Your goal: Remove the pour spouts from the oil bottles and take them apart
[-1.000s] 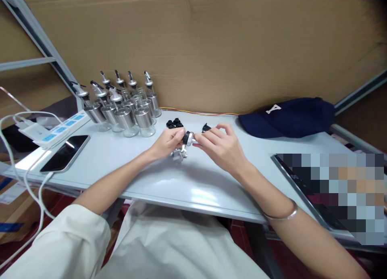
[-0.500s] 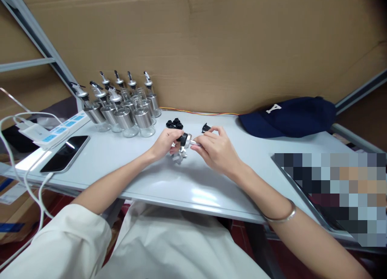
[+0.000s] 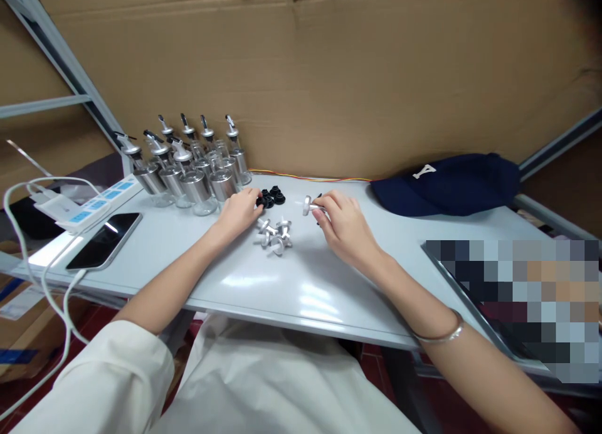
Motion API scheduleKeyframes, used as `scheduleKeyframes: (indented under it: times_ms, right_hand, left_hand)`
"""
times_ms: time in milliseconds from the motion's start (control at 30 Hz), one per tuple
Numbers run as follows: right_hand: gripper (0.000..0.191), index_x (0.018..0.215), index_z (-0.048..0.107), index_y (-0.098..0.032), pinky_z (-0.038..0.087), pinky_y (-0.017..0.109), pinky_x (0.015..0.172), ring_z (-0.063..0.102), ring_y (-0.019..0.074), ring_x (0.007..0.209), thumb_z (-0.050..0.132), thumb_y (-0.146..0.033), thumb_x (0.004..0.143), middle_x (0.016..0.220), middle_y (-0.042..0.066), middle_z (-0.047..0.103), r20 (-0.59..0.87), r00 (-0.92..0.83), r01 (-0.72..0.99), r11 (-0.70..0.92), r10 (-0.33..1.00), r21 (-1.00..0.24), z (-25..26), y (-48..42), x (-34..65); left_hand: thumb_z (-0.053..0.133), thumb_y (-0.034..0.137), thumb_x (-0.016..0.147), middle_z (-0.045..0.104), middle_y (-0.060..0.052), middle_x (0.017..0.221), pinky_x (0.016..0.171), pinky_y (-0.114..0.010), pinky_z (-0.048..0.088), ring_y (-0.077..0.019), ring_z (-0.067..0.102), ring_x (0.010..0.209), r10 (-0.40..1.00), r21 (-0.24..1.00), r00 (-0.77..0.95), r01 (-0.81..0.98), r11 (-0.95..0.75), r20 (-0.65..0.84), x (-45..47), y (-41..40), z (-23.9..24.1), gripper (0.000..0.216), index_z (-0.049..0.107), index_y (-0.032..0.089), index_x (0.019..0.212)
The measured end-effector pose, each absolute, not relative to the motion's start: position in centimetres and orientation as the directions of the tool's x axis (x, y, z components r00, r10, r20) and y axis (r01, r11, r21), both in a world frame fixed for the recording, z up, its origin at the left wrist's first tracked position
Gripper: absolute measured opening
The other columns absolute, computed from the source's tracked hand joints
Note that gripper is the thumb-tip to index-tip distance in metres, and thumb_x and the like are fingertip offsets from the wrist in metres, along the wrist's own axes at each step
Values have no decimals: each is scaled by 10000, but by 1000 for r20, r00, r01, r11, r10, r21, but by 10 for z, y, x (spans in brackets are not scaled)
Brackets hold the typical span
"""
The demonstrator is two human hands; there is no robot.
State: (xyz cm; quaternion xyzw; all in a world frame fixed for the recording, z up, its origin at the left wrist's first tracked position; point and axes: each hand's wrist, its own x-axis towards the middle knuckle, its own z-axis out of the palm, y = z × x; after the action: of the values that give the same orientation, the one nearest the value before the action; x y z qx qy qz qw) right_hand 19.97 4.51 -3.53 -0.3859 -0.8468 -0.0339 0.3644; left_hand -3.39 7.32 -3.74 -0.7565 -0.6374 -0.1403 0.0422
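My right hand pinches a silver pourer spout by its narrow end, its round collar facing left above the table. Small black parts show beside these fingertips; whether they are held I cannot tell. My left hand rests at the left edge of a cluster of black rubber stoppers, its fingers closed around a stopper there, partly hidden. Between the hands and nearer to me lies a small heap of silver pourer spouts.
Glass bottles with steel sleeves, several topped with pourers, stand at the back left. A phone and power strip lie left. A navy cap sits back right, before a cardboard wall; a blurred-out flat object lies right.
My left hand has moved left and away from the spout, over to the black stoppers. The spout in my right hand no longer has a black stopper on its collar. The silver heap is uncovered.
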Motion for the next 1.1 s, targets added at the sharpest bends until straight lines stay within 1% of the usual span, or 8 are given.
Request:
scheduleKeyframes:
  times_ms: [133,233,400,667,767,833,967,1100]
  right_hand:
    - [268,950,559,-186,376,337,729,511,218,843,323,-311,960,902,87,547,666,-413,687,692,621,-220,-38,48,200]
    - [258,988,566,-181,381,341,733,516,221,847,335,-291,956,917,93,552,654,-426,692,690,626,-210,-39,50,200]
    - [229,981,562,-175,361,332,742,553,211,832,349,-252,951,921,94,609,606,-464,697,688,647,-201,-39,49,199]
    - [61,874,564,-186,351,287,657,571,160,560,508,-210,884,674,14,668,397,-456,777,574,797,-259,-40,45,196]
    - [24,850,553,-204,320,255,540,576,169,548,535,-199,865,648,9,659,293,-484,809,549,825,-211,-40,40,193]
    - [27,840,554,-207,305,253,503,575,172,530,546,-216,864,628,9,650,229,-508,817,549,830,-177,-40,36,192]
    - [55,894,573,-200,367,261,545,617,182,603,561,-243,862,727,29,684,181,-578,765,605,796,-220,-39,33,191]
    - [124,984,573,-185,440,279,638,631,181,716,539,-204,866,855,49,688,171,-652,670,667,739,-326,-41,33,192]
  left_hand:
    - [389,115,843,634,-170,976,717,-358,492,-293,641,892,992,-79,49,996,-40,120,-28,68,-35,234,576,113,984]
    - [325,59,846,636,-162,968,703,-354,494,-287,643,892,989,-80,42,996,-31,144,-27,74,-40,290,532,116,1041]
    - [310,108,882,632,-145,1006,741,-362,490,-269,630,912,978,54,58,996,-70,200,-28,86,-50,285,494,137,1098]
    - [311,254,918,657,-141,904,785,-352,460,-256,625,871,973,162,112,976,-146,200,-28,82,-50,327,612,135,874]
    - [291,329,932,651,-111,886,793,-352,452,-241,610,859,960,286,147,934,-213,238,-25,81,-51,366,605,152,873]
    - [275,363,938,633,-90,945,850,-341,439,-215,589,915,931,384,247,859,-339,270,-22,79,-51,378,595,162,941]
    - [259,406,941,587,-70,1064,941,-304,406,-171,551,1012,850,500,480,694,-518,214,-17,71,-51,404,566,176,1067]
    - [280,416,932,589,-77,1045,931,-309,410,-176,551,993,844,528,513,679,-510,154,-15,67,-48,404,575,162,1043]
